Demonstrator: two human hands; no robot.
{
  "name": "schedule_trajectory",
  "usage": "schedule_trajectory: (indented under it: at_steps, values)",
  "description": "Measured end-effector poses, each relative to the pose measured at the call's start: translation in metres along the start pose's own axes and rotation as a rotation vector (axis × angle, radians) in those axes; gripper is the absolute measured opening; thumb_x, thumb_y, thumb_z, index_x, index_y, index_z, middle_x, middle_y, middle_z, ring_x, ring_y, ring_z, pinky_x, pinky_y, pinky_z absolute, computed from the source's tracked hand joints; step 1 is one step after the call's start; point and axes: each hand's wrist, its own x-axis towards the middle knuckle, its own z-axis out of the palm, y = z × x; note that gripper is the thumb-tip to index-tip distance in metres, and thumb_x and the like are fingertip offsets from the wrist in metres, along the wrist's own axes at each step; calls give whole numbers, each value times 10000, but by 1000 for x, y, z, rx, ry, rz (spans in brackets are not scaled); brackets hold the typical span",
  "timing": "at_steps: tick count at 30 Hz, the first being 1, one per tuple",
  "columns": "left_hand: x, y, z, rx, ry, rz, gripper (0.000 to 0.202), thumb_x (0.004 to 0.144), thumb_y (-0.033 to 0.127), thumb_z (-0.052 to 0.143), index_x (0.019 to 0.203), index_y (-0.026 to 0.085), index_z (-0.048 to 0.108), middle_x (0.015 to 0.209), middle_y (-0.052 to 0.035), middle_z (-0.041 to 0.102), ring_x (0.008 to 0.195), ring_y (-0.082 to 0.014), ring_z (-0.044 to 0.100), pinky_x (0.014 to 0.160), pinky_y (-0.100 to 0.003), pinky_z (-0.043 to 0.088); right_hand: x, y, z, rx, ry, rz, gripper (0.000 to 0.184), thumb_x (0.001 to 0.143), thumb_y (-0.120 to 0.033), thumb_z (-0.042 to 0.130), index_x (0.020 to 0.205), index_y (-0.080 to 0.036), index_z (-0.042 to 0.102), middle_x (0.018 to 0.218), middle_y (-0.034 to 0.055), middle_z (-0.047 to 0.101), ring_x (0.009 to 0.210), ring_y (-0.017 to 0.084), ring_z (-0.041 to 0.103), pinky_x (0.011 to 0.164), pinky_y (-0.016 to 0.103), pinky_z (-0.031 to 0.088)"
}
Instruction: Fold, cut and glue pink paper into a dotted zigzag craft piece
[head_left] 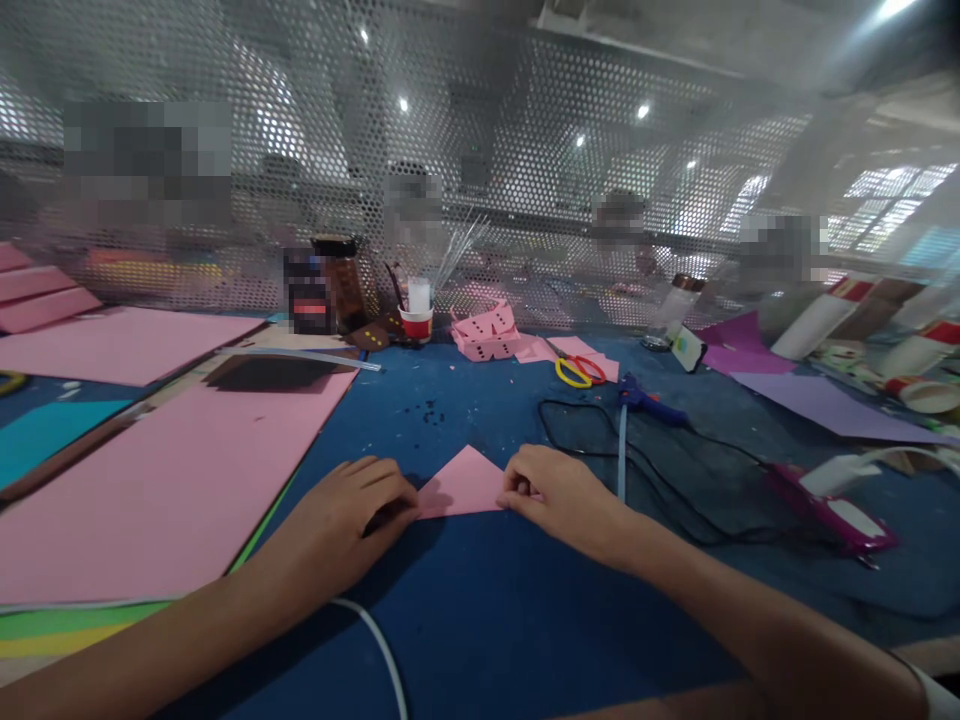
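A small pink paper (466, 482), triangular in outline with its point away from me, lies on the blue tabletop between my hands. My left hand (366, 510) pinches its left corner, thumb and fingers pressed together. At the right corner, the curled fingers of my right hand (553, 495) grip the paper too. Beyond it sit a pink cut-paper piece with dark holes (486, 335) and a pair of scissors with yellow and red handles (577, 370), resting on pink scraps.
Large pink sheets (187, 490) cover the left side. To the right are a blue glue gun (651, 402) with a black cord, a magenta power strip (836, 510) and purple paper (840, 402). A red-and-white cup (417, 325) and a jar (345, 285) stand before a perforated metal screen (510, 190).
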Motion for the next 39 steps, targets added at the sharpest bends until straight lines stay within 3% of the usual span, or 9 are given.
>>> schedule_trajectory:
  at_steps: [12, 26, 39]
  values:
    - [-2, -3, 3, 31, 3, 48, 228, 1008, 364, 495, 925, 232, 661, 901, -19, 650, 842, -205, 566, 771, -350, 374, -1, -1, 0, -88, 28, -57, 89, 920, -231, 654, 847, -182, 640, 858, -4, 623, 813, 142, 563, 745, 268, 387]
    - [-4, 8, -4, 66, -33, 146, 220, 987, 214, 476, 903, 219, 680, 888, -47, 651, 855, -204, 579, 773, -341, 415, -4, 1, -4, -29, -30, -121, 110, 884, -270, 720, 838, -193, 657, 855, -5, 634, 807, 141, 575, 734, 256, 396]
    - [-3, 9, -6, 88, -39, 215, 245, 1001, 184, 434, 943, 198, 671, 924, -52, 664, 872, -197, 600, 782, -341, 440, 0, 3, -5, 84, -93, -36, 88, 837, -208, 753, 869, -190, 674, 876, 1, 651, 796, 143, 583, 711, 249, 414]
